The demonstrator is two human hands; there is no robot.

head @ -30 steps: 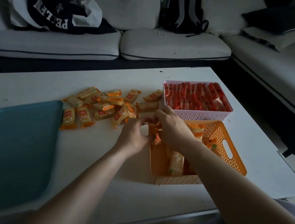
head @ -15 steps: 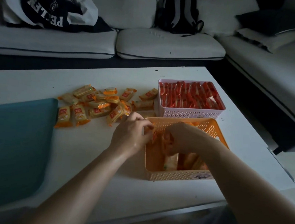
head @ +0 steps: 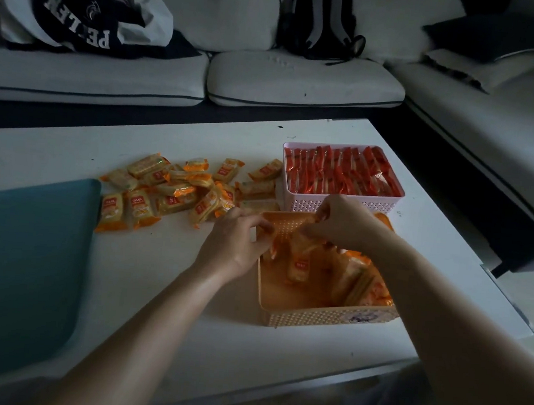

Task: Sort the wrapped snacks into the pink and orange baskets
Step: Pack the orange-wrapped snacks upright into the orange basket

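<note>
The orange basket (head: 324, 315) stands at the near right of the white table (head: 145, 276), with several orange-wrapped snacks (head: 299, 265) leaning inside it. Just behind it, the pink basket (head: 339, 204) is packed with red-wrapped snacks (head: 341, 176). A loose pile of orange-wrapped snacks (head: 170, 191) lies on the table to the left of the baskets. My left hand (head: 236, 248) has its fingers curled round the orange basket's far left corner. My right hand (head: 341, 221) reaches over the basket, its fingertips curled on the far rim; whether they also pinch a snack is unclear.
A teal tray (head: 21, 263) covers the table's left side. A white sofa (head: 301, 80) runs behind and to the right, with a dark backpack (head: 321, 21) and a dark garment (head: 82, 12) on it. The table's near edge is close to my body.
My right hand has come up out of the orange basket's inside to its far rim. My left hand stays at the basket's left corner. The basket now sits squarer to me.
</note>
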